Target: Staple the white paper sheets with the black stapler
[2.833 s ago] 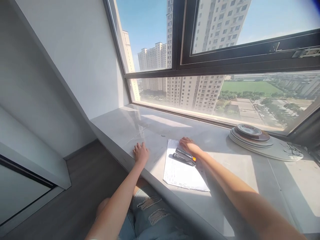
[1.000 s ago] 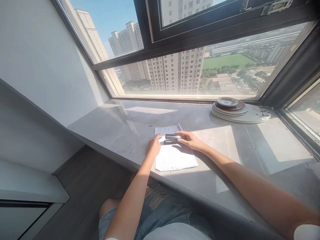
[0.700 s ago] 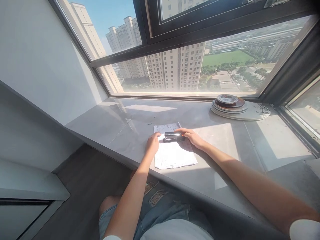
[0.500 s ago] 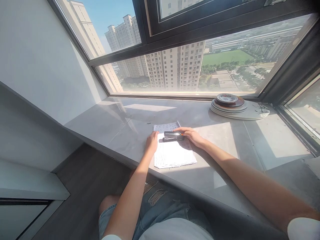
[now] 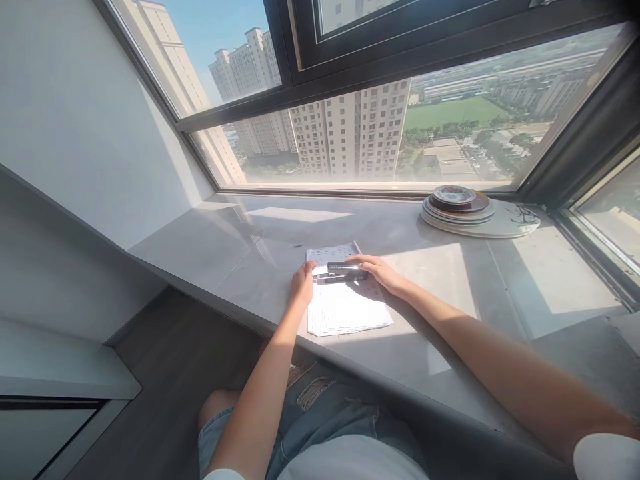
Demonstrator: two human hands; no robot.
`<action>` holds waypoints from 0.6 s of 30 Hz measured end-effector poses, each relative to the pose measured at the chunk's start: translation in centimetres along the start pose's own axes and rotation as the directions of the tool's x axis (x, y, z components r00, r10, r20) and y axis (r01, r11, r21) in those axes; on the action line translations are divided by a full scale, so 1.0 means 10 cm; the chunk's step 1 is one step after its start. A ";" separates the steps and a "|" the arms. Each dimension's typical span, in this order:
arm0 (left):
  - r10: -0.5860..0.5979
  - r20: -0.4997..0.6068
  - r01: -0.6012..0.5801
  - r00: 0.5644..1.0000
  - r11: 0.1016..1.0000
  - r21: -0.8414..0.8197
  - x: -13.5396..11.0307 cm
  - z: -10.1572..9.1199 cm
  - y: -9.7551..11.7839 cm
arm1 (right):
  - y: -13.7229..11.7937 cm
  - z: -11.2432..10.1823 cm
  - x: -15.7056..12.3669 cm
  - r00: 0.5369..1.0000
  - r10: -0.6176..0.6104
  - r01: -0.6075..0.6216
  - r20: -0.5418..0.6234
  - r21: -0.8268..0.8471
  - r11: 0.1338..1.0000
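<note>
Papers covered with printed lines [image 5: 345,310] lie on the stone window ledge [image 5: 250,280]. My right hand [image 5: 383,272] is wrapped round the rear end of a black stapler [image 5: 343,267], held over the upper part of the papers. A gap shows between the stapler's top arm and its lower part. My left hand [image 5: 302,283] is at the papers' left edge, its thumb and fingers pinched together near the stapler's front end. A thin pale strip [image 5: 321,277] spans from these fingertips to the stapler; its kind is too small to make out.
A stack of plates [image 5: 457,210] stands at the back right by the window frame [image 5: 360,195]. One small dark bit [image 5: 298,246] lies behind the papers. The ledge's front edge runs just before my lap.
My left hand has shifted slightly, and a thin strip now shows between its fingertips and the stapler. My right hand keeps the stapler in nearly the same place.
</note>
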State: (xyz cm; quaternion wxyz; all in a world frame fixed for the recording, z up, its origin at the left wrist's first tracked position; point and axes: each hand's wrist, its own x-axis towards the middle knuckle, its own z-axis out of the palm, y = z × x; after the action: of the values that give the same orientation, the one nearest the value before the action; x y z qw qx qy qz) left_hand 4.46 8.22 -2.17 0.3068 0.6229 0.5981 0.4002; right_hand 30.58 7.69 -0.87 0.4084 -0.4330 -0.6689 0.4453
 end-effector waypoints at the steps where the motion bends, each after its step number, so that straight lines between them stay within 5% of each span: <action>1: 0.005 0.002 -0.005 1.000 1.000 -0.008 0.00 0.00 -0.01 | 0.02 0.02 -0.01 1.000 -0.015 0.015 0.005 -0.083 0.996; 9: 0.165 -0.124 -0.168 0.978 0.986 -0.015 -0.11 -0.05 0.12 | 0.08 0.15 -0.13 0.946 -0.306 0.227 -0.107 -0.455 0.861; 12: 0.077 -0.188 -0.121 0.979 0.965 -0.231 -0.11 -0.01 0.20 | 0.04 0.17 -0.16 0.880 -0.448 0.303 -0.160 -0.537 0.787; 15: -0.142 0.023 0.131 0.990 0.818 -0.560 -0.07 0.03 0.22 | 0.03 0.19 -0.18 0.813 -0.576 0.402 -0.083 -0.636 0.659; 18: -0.207 0.297 0.361 0.932 0.568 -0.740 -0.05 0.05 0.16 | 0.05 0.22 -0.19 0.742 -0.670 0.484 0.021 -0.709 0.513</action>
State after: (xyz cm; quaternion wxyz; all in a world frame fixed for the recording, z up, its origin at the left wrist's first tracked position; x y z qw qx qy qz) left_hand 5.76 7.65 -1.08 0.6594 0.3539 0.4256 0.5088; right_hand 29.25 5.44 -2.22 0.4301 -0.3531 -0.8292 -0.0519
